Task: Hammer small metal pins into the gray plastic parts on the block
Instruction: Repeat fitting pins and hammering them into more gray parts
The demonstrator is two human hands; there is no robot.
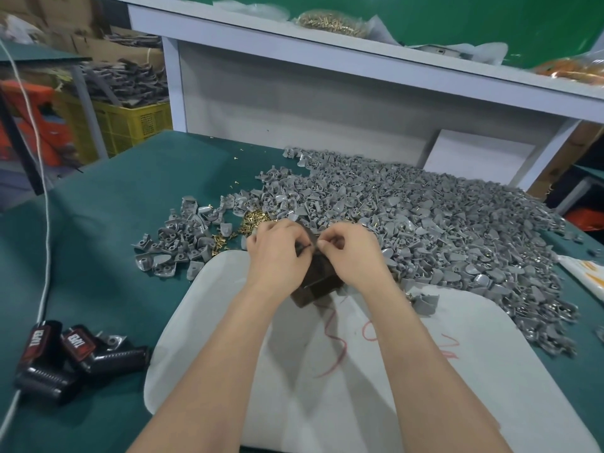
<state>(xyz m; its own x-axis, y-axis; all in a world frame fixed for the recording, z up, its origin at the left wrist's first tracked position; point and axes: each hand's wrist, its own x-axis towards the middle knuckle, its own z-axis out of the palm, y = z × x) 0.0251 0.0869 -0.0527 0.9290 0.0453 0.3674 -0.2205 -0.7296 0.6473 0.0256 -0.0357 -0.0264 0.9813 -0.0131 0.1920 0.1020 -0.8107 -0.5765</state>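
The step in hand looks like loading, not hammering: both hands meet over the block point(318, 282), which sits right under the grip on the far edge of a white pad point(327, 371). The left hand point(277, 256) has its fingers curled tight, thumb and forefinger narrow on what seems to be a part point(305, 248) seated on the block's top; the piece is small and shadowed, so I judge this rather than see it plainly. The right hand point(354, 256) touches it from the other side, its thumb and forefinger nipped close together at the same spot. Whether a pin sits between them I cannot tell. The stock lies close: a small heap of brass pins point(253, 220) just beyond and left of the grip, a scatter of gray parts further left, and the big pile point(441, 223) spreading beyond and right of it. Well to the near left of the grip lie some black items with red labels point(65, 351) and a white cord point(45, 223). I can make out no hammer anywhere. The next move, as I judge it, calls for standing a pin upright in the part's hole and holding the part square on the block. One hand must then come free to fetch the hammer, fingertips well clear of the strike.
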